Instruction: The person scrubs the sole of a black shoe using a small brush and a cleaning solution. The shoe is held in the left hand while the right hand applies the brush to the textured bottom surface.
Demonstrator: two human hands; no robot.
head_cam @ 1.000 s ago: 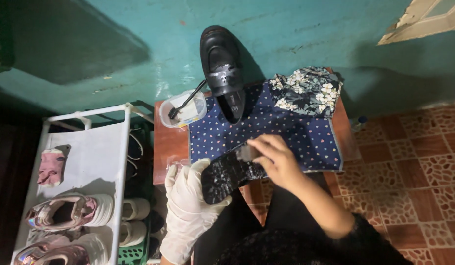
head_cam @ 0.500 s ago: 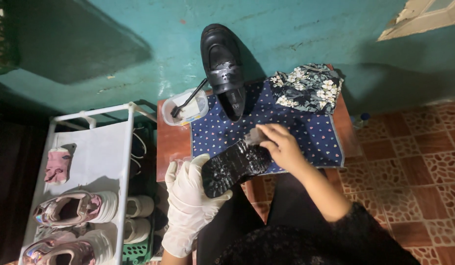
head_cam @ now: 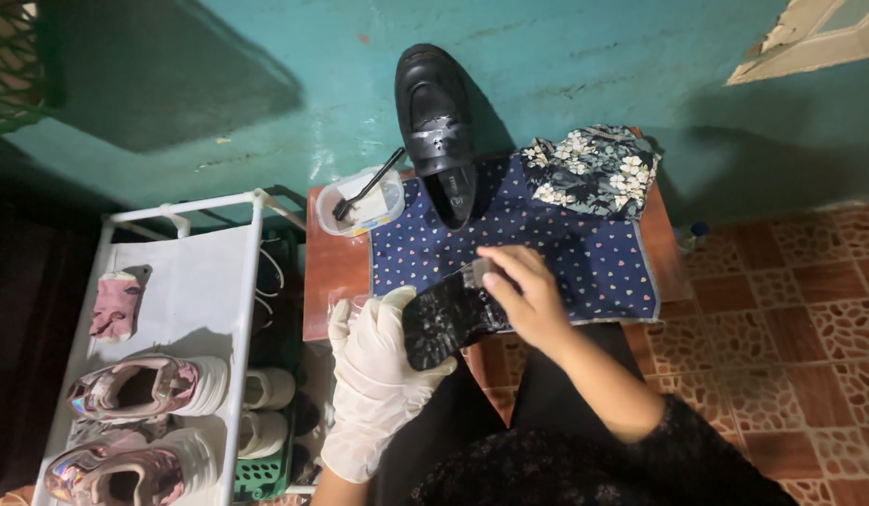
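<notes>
the left hand, in a white glove, grips a black shoe from below, sole side up, at the near edge of the bench. the fingers are curled around the shoe, so that hand is closed on it. the right hand, bare, presses a small pale pad against the upturned sole with the fingertips pinched on it; what the pad is made of cannot be told.

the second black shoe stands at the far edge of the bench, toe up against the green wall, resting on the dotted blue cloth. its upper shows a shine with some pale smears. a floral cloth lies bunched at the far right corner. a clear tub with a dark brush in it sits at the far left corner.

judging by this, the sole of the held shoe is being wiped, about midway; whether the standing shoe is finished is unclear.
</notes>
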